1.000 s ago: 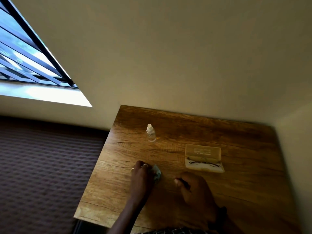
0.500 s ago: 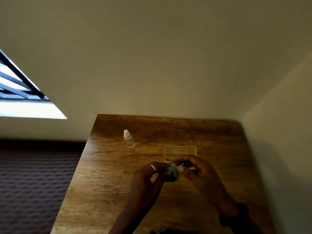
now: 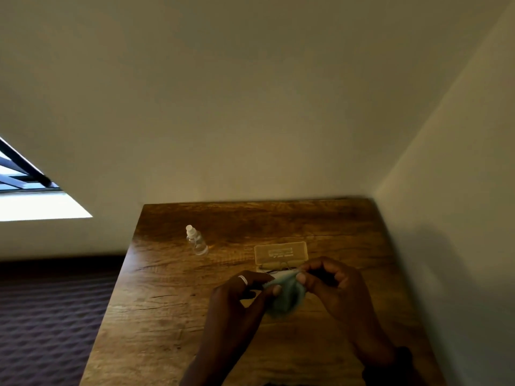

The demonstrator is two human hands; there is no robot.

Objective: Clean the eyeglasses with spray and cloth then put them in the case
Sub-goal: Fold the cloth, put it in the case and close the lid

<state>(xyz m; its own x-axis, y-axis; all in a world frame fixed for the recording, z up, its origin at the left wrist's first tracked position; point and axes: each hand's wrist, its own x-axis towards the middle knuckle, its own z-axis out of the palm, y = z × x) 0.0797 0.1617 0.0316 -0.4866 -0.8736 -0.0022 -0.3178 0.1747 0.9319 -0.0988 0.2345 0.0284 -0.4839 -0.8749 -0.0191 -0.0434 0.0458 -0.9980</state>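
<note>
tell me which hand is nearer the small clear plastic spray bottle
Left. The left hand is nearer the camera than the small clear plastic spray bottle and slightly right of it; the right hand is farther right, beyond the pale green cloth both pinch.

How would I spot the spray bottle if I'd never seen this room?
Find the wooden table set in the wall corner. On its far left part, left of the case, stands the bottle. It is the only small, clear thing there, and it has a white cap.
</note>
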